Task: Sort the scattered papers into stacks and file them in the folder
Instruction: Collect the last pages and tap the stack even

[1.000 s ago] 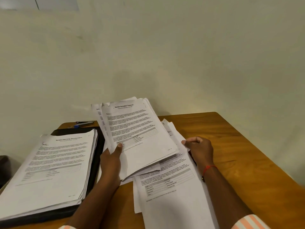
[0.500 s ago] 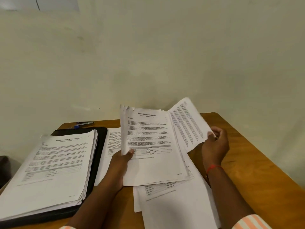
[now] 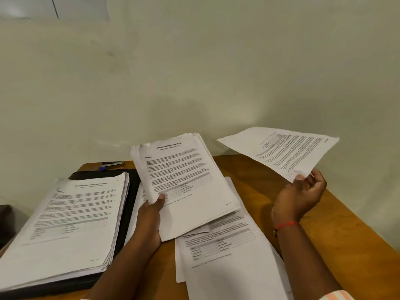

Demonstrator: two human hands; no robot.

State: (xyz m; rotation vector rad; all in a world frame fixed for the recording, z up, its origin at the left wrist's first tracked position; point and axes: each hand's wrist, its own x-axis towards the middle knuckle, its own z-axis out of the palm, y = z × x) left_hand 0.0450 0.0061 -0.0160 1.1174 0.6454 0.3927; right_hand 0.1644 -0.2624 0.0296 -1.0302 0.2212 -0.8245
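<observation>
My left hand (image 3: 151,217) grips a bundle of printed pages (image 3: 186,182) by its left edge, tilted up above the wooden table. Off to the right, my right hand (image 3: 300,195) pinches the corner of a single sheet (image 3: 285,150) and holds it in the air, turned sideways. Loose papers (image 3: 227,256) lie on the table under and in front of the bundle. A thick stack of papers (image 3: 71,219) rests on a black folder (image 3: 129,204) at the left.
The wooden table (image 3: 346,234) ends at a pale wall just behind it. A small stapler (image 3: 113,163) and a blue-tipped item (image 3: 101,168) lie at the table's back left, behind the folder. A dark object (image 3: 6,224) sits off the left edge.
My right hand has lifted one sheet off the table and swung it out to the right and up. The left hand's bundle has tilted slightly but stays in place.
</observation>
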